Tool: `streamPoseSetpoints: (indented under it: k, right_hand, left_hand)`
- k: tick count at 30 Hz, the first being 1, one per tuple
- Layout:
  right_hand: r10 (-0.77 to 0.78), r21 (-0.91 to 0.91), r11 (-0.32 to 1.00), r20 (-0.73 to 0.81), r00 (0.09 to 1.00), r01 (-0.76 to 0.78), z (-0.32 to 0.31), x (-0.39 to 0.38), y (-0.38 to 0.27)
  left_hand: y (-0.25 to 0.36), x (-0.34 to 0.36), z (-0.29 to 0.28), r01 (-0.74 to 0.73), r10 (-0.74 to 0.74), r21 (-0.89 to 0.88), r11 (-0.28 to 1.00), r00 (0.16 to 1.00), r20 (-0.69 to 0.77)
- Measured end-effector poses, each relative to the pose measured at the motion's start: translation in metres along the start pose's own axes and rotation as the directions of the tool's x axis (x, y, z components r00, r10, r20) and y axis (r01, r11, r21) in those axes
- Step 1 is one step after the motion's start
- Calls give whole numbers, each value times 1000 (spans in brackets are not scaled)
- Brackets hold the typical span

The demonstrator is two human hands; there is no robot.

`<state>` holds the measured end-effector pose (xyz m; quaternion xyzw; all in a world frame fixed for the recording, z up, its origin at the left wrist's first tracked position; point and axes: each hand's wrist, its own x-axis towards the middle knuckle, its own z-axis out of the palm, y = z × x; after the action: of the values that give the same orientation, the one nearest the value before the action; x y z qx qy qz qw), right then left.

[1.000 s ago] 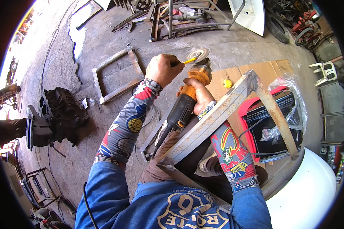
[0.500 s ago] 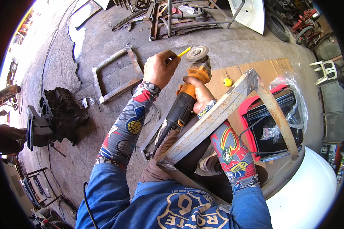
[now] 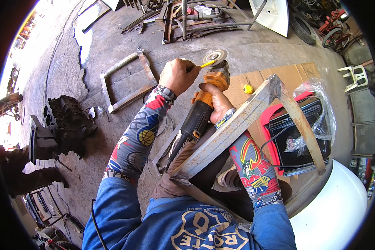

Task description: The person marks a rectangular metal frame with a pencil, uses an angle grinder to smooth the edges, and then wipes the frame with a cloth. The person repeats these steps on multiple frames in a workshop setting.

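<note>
A yellow stick like a pencil [image 3: 207, 64] is pinched in my left hand [image 3: 177, 76], its tip at the face of the grinding disc [image 3: 218, 55]. That disc sits on an orange and black angle grinder [image 3: 198, 113], pointing away from me. My right hand [image 3: 220, 103] is wrapped around the grinder's body, with the thumb over the top. A rusty grey metal frame [image 3: 233, 132] leans across my lap, and my right forearm passes behind its upper bar. Whether the disc is turning I cannot tell.
A second metal frame [image 3: 131, 98] and a dark engine block [image 3: 68, 125] lie on the floor to the left. Cardboard [image 3: 258, 79] with a yellow tape measure [image 3: 248, 88] is at right, near a red-edged black panel [image 3: 293, 129]. Another person's legs [image 3: 37, 179] show at far left.
My left hand has turned and shifted slightly right, lowering the yellow stick's tip onto the disc area. The grinder stays put. At far left, another person's leg has come into view.
</note>
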<state>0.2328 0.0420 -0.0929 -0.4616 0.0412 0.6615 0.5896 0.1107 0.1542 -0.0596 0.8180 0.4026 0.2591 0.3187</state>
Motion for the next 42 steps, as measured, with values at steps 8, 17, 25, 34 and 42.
streamPoseSetpoints:
  k: [8, 17, 25, 34, 42]
  right_hand:
    - [29, 7, 1000, 22, 999, -30, -4, 4, 0]
    - [-1, -14, 1000, -23, 1000, 1, -2, 3, -1]
    - [21, -7, 1000, 5, 1000, -21, -3, 2, -1]
    - [12, -18, 1000, -21, 1000, -12, -2, 1, -1]
    - [11, -32, 999, -11, 1000, -12, -3, 1, 0]
  left_hand:
    - [-3, 1, 0, -54, 58, 88, 995, 997, -42]
    - [0, 2, -2, 5, -2, 94, 996, 999, -32]
    - [1, 3, -2, 19, -17, 62, 998, 999, -32]
    - [-1, -1, -6, -32, 37, 106, 994, 998, -48]
    - [-11, -5, -2, -4, 5, 25, 1000, 999, -46]
